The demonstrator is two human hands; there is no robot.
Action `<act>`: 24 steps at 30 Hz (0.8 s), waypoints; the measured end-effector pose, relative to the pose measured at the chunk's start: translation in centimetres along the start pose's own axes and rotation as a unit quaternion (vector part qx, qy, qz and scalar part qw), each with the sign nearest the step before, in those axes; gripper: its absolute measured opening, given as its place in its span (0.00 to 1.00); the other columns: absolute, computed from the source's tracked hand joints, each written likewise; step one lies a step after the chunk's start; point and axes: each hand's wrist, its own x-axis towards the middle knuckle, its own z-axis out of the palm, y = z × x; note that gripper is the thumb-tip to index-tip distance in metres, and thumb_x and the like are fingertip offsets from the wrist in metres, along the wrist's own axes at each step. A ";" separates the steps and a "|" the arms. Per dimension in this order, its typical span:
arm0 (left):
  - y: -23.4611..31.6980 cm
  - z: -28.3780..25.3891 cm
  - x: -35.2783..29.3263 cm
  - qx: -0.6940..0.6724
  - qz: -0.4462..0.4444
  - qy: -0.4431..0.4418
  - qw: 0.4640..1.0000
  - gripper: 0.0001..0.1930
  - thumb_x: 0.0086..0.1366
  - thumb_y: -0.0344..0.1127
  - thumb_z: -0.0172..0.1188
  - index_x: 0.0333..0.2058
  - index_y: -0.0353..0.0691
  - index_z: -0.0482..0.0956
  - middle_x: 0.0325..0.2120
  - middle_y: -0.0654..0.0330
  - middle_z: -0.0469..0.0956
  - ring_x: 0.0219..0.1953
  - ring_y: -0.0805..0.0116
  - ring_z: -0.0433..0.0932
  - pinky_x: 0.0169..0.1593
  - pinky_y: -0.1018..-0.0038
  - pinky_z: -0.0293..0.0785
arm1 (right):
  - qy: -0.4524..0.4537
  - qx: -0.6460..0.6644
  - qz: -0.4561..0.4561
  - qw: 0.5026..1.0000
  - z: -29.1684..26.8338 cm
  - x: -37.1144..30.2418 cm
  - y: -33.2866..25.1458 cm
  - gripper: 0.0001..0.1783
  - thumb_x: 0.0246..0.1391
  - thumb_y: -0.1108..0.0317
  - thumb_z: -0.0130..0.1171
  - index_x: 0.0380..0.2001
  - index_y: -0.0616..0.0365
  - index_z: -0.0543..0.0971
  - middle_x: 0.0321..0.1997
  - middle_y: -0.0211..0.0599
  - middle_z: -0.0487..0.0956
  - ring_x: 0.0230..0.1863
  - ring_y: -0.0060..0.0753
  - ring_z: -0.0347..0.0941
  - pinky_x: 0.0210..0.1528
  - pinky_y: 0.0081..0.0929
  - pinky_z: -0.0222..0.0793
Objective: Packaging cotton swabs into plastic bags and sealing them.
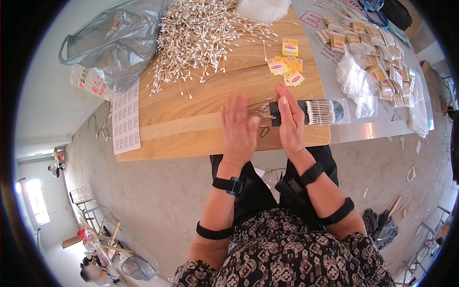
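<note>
Cotton swabs (258,113) lie in a small loose bunch on the wooden table between my two hands. My left hand (239,128), smeared by motion, is held flat with fingers stretched out, just left of the bunch. On the other side my right hand (290,122) stands on edge, fingers straight and nothing gripped, over a black strip (274,114). Right of it, an even row of swabs (320,112) lies on the dark strip by a clear plastic sleeve (345,109). A black rubber band (264,132) rests below the bunch.
A big heap of loose swabs (196,38) covers the far table beside a grey plastic bag (119,48). Yellow cards (287,66) lie near the right edge. Packed swab bags (377,57) and clear sleeves (356,86) fill the adjoining metal surface. A printed sheet (126,119) hangs at left.
</note>
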 end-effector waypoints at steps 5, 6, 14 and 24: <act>-0.7 0.6 0.4 -0.378 -0.171 0.202 0.887 0.29 0.75 0.49 0.38 0.64 0.30 0.59 0.64 0.43 0.60 0.67 0.52 0.56 0.68 0.64 0.52 | 0.010 0.026 0.034 0.999 0.5 0.9 0.2 0.25 0.70 0.58 0.43 0.58 0.70 0.69 0.64 0.43 0.68 0.67 0.33 0.59 0.68 0.27 0.51; -0.6 0.9 0.4 -0.378 -0.173 0.202 0.887 0.29 0.75 0.49 0.38 0.64 0.30 0.59 0.64 0.43 0.60 0.67 0.52 0.56 0.68 0.64 0.52 | 0.010 0.023 0.037 0.999 0.8 0.8 0.2 0.26 0.70 0.57 0.43 0.59 0.70 0.69 0.64 0.44 0.68 0.67 0.33 0.59 0.68 0.27 0.51; 2.7 1.6 1.4 -0.470 -0.166 0.192 0.845 0.27 0.75 0.45 0.41 0.63 0.31 0.59 0.63 0.44 0.62 0.66 0.54 0.60 0.67 0.65 0.54 | 0.002 0.022 0.057 0.998 0.3 1.0 0.3 0.28 0.70 0.54 0.42 0.62 0.66 0.67 0.63 0.41 0.69 0.64 0.29 0.63 0.67 0.27 0.57; -1.1 0.4 1.6 -0.134 -0.007 0.110 0.985 0.24 0.63 0.28 0.56 0.58 0.34 0.68 0.59 0.45 0.67 0.63 0.48 0.63 0.65 0.62 0.59 | -0.155 -0.400 -0.163 0.888 -2.4 -0.9 -3.1 0.09 0.39 0.78 0.64 0.27 0.61 0.75 0.32 0.40 0.72 0.38 0.45 0.71 0.41 0.35 0.70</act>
